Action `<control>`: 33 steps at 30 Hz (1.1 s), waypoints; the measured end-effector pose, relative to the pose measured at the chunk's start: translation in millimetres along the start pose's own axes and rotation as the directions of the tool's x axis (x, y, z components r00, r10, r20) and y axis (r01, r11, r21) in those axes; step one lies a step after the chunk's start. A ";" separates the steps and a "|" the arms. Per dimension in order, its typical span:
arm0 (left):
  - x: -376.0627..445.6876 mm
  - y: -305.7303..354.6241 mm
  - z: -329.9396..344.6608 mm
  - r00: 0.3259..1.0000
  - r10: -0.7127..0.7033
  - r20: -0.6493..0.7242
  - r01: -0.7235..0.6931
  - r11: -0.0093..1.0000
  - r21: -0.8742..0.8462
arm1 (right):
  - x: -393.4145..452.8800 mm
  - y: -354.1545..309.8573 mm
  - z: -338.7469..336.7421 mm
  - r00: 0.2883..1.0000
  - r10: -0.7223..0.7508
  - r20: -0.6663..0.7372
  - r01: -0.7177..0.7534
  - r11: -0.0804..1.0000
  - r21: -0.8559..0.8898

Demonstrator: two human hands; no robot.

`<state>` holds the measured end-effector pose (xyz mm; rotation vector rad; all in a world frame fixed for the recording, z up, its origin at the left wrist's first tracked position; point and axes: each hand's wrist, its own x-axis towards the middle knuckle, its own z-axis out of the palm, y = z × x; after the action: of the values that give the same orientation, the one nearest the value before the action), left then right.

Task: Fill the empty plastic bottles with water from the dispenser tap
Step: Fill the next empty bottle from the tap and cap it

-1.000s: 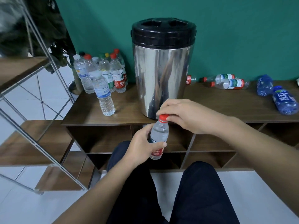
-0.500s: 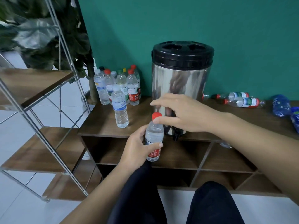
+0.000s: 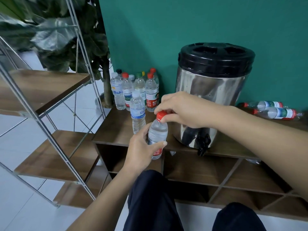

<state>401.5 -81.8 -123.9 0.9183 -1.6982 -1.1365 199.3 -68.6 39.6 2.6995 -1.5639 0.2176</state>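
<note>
Just left of the dispenser tap (image 3: 202,144), the bottle (image 3: 157,135) is gripped mid-body by the left hand (image 3: 141,152), its red cap (image 3: 161,115) pinched by the right hand (image 3: 180,109). Probably heavyish, thin-walled, squishy; best held around the label.

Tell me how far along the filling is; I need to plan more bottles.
Done: a cluster of capped bottles stands upright left of the dispenser. In hand: the left hand grips a bottle while the right hand pinches its red cap. Left: bottles lying on their sides on the right, apparently empty.
</note>
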 end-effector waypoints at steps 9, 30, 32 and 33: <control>41.0 -8.6 12.8 0.986 0.038 -0.165 -0.033 0.999 0.034 | 43.9 4.2 22.2 0.944 0.249 -0.218 -0.287 0.944 -0.163; 47.4 -49.2 -34.8 0.954 0.001 -0.299 0.034 0.993 0.112 | 40.2 -13.6 140.1 0.651 0.733 -0.198 -0.533 0.627 0.568; 46.6 -54.3 -43.2 0.939 -0.011 -0.343 0.063 0.988 0.140 | 38.2 -14.9 154.9 0.645 0.751 -0.140 -0.555 0.587 0.589; 47.8 -56.0 -44.9 0.939 -0.019 -0.344 0.078 0.984 0.158 | 38.4 -14.9 160.1 0.636 0.761 -0.126 -0.559 0.567 0.605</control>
<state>432.5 -155.8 -155.4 1.1956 -1.5064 -0.8133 249.0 -107.4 -113.2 1.9013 -2.5925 1.2587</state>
